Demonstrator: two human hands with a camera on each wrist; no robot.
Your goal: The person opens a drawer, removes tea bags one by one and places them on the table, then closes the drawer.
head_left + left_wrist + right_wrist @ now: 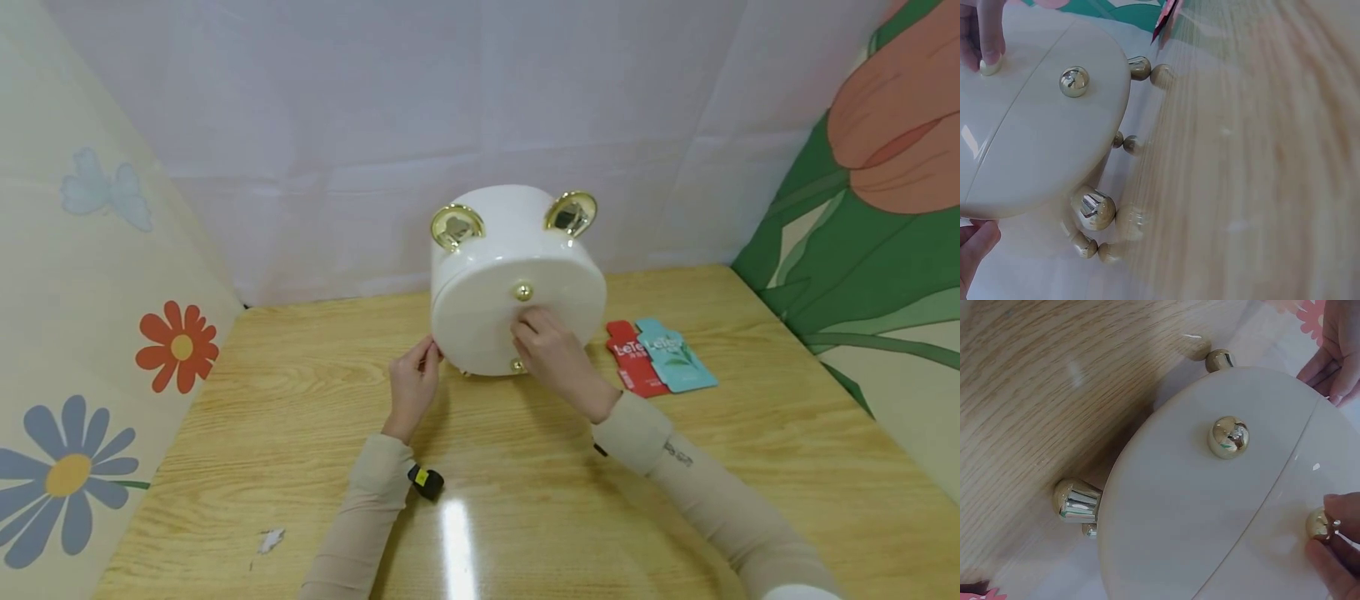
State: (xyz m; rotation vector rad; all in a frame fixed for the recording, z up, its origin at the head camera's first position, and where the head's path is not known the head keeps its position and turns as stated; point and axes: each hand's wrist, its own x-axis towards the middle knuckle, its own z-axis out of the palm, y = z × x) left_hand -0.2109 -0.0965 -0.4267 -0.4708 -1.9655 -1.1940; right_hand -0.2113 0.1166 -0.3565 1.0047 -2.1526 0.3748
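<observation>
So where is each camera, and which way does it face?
Head: worn on the head, looking forward and down at the white case; shows left hand, right hand and sleeves.
Left wrist: worn there, facing the case's front and the table; parts of both hands show.
Right wrist: worn there, facing the case's front; parts of both hands show.
Both wrist views share the gold knob the right hand pinches.
</observation>
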